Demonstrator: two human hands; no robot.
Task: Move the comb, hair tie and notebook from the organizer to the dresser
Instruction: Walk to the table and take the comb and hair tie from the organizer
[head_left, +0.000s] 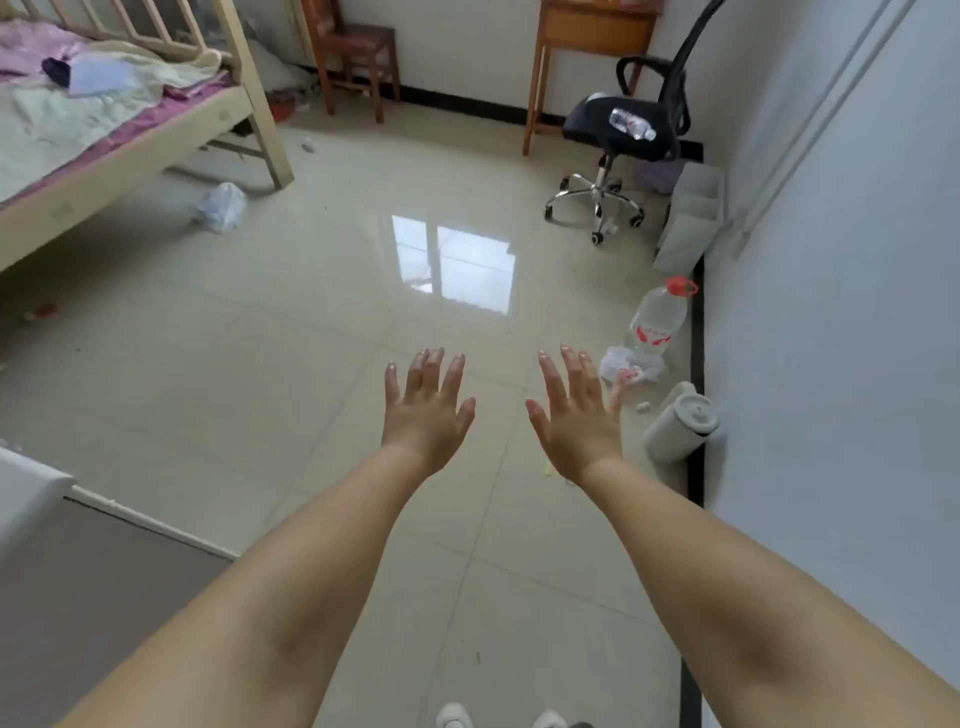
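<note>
My left hand (427, 410) and my right hand (575, 415) are stretched out side by side over the glossy tiled floor (260, 374), backs up, fingers spread, holding nothing. No comb, hair tie or notebook shows in the head view. A grey multi-compartment box (691, 221), possibly the organizer, stands on the floor against the right wall; its contents are hidden. A wooden table (592, 31) stands at the back wall.
A wooden bed (130, 140) fills the far left. A wooden chair (358, 52) and a black office chair (623, 130) with a bottle stand at the back. A large water bottle (660, 317), crumpled plastic (631, 364) and a white canister (680, 426) line the right wall. A white surface corner (26, 488) is at left.
</note>
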